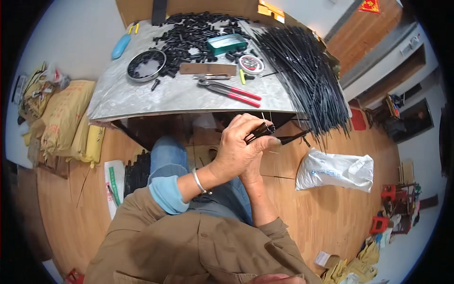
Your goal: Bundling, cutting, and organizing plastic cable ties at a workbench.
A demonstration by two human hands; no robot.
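Observation:
In front of the table edge, my left hand [239, 142], with a silver bangle at its wrist, is closed around a small bundle of thin black strips [258, 134]. Thin light wires or pins poke out at the bundle's end. My right hand [254, 169] is pressed close beneath the left, its fingers mostly hidden; it seems to support the same bundle, but its grip does not show. Nearest on the tabletop lie cutting pliers [229, 92] with red handles. Behind them are small scissors [211, 76] and a brown flat block [208, 69].
The grey table [184, 102] carries a heap of short black pieces [189, 35], a metal bowl [146, 65], a green box [227, 44] and a white round dish [250, 64]. Long black strips [307, 80] overhang its right edge. A white sack [335, 170] lies on the floor.

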